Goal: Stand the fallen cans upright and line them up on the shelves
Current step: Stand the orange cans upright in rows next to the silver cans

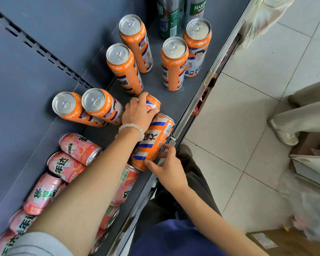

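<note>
While two orange cans lie on their sides at the shelf front, each line below takes one part of the scene, left to right.

Pink cans [70, 163]: a heap of them lies fallen along the shelf, under and beside the left forearm; none stands yet.

Standing orange cans [100, 106]: six are upright, tops silver with the tabs showing, in loose pairs running toward the back wall; the rows are not straight.

Left hand [137, 113]: fingers curl over the end of a small-looking fallen orange can [152, 104] and grip it; a pale bead bracelet sits at the wrist.

Large fallen orange can [153, 143]: orange with blue and white stripes, a barcode and dark lettering, it lies slanted near the shelf [183, 100] front edge, just beside the left hand.

Right hand [168, 167]: fingers are spread, tips touching the lower end and side of this can, not closed round it.

Doing it well: I judge each can should be tipped up by its end, base set flat, then slid into the nearest pair; the front lip is close, so a roll toward the floor [248, 108] is the risk.

Green cans [181, 13]: they stand at the far end.
</note>
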